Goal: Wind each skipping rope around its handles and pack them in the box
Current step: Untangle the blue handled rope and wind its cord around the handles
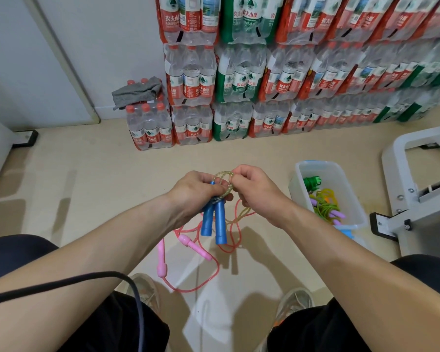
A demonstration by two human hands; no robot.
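My left hand (197, 190) grips two blue handles (215, 219) side by side, their free ends pointing down. Their yellowish rope (222, 177) loops above the handles, and my right hand (254, 190) pinches that loop near the top; more of the rope hangs below my right wrist. On the floor below lies a pink skipping rope (188, 246) with two pink handles, its cord sprawled loose. A clear plastic box (351, 199) stands on the floor to the right, holding wound ropes with green and purple handles.
Shrink-wrapped packs of water bottles (264, 80) are stacked along the far wall. A grey metal frame (422, 199) stands at the right, close to the box. A black cable (92, 278) crosses my left forearm. My feet rest on the beige floor below.
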